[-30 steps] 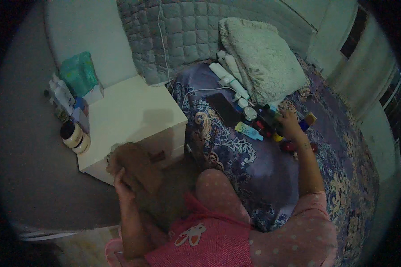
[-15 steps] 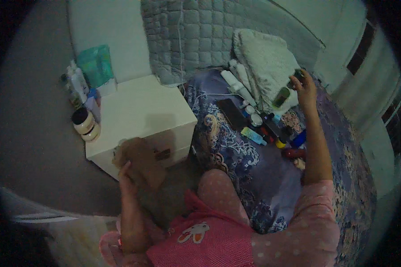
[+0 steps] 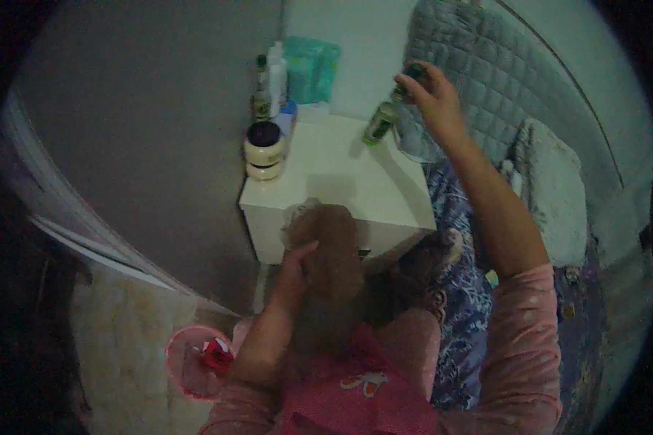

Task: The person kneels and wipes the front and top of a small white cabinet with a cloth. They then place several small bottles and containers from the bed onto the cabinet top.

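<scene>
My right hand (image 3: 432, 94) grips a small green glass bottle (image 3: 381, 125) by its dark upper end. The bottle tilts, its base toward the lower left, over the back right of a white nightstand (image 3: 341, 174). I cannot tell whether it touches the top. My left hand (image 3: 295, 268) is closed at the nightstand's front edge, against a blurred brownish cloth-like thing (image 3: 334, 246) with a paler edge. Its exact kind does not show. On the nightstand's left side stand two stacked cream jars (image 3: 265, 152), the upper one with a dark lid.
Behind the jars are a green bottle (image 3: 261, 98), white bottles (image 3: 276, 76) and a teal pouch (image 3: 312, 69) against the wall. A patterned bed (image 3: 464, 333) lies to the right, with a pale folded blanket (image 3: 551, 196). A pink basket (image 3: 185, 362) is on the floor at lower left.
My right hand has carried the green bottle from above the bed leftward to above the nightstand. The view has swung left. My left hand stays by the nightstand's front with the brownish thing.
</scene>
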A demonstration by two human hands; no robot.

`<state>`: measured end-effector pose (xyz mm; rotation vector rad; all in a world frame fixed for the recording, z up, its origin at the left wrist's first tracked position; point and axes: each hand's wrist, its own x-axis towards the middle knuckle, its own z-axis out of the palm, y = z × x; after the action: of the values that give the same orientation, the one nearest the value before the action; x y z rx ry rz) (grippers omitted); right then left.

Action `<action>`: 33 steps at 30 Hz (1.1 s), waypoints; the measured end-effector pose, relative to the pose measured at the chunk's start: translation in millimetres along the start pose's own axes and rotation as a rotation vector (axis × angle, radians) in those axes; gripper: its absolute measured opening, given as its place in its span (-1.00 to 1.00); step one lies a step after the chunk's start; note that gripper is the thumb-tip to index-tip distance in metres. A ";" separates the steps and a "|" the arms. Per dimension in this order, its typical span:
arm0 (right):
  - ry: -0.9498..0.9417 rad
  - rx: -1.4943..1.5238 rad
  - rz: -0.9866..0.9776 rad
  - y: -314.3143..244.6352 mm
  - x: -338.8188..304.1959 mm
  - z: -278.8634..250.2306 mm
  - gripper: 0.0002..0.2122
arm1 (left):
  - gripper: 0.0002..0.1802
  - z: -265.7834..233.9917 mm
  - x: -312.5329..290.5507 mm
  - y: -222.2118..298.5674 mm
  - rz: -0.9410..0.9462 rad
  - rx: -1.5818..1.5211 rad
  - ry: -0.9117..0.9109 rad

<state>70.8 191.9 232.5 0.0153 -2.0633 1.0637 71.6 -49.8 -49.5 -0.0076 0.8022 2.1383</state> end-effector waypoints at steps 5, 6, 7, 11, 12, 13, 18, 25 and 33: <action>-0.051 -0.104 -0.173 43.0 56.2 95.7 -0.65 | -0.89 32.4 -16.5 16.2 0.044 -0.011 0.021; -0.055 -0.095 -0.142 49.0 62.8 110.6 -0.65 | -0.90 27.4 -14.7 14.4 0.035 0.018 -0.004; -0.061 -0.083 -0.109 52.9 67.8 127.1 -0.65 | -0.90 21.8 -14.1 13.6 0.031 0.047 -0.024; 0.003 -0.171 -0.185 72.0 80.2 178.6 -0.62 | -0.81 5.2 -3.1 20.0 -0.094 0.100 -0.029; -0.005 -0.213 -0.187 72.6 79.8 187.6 -0.61 | -0.81 6.2 -4.9 22.6 -0.086 0.117 -0.007; 0.019 -0.229 -0.172 70.4 79.7 194.5 -0.61 | -0.81 9.9 -9.2 26.9 -0.077 0.136 0.014; 0.008 -0.238 -0.215 87.7 94.6 212.7 -0.63 | -0.82 27.4 -13.2 34.7 -0.018 0.111 0.048; -0.137 -0.296 -0.114 90.5 91.2 212.6 -0.49 | -0.68 16.6 4.3 17.8 0.043 -0.007 0.051; -0.168 -0.187 -0.054 114.9 76.0 169.5 -0.46 | -0.82 -12.5 12.7 17.6 -0.094 -0.042 -0.315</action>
<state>-130.0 174.0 148.4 0.0676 -2.2935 0.8586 47.5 -55.5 -53.4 0.2588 0.5613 2.0011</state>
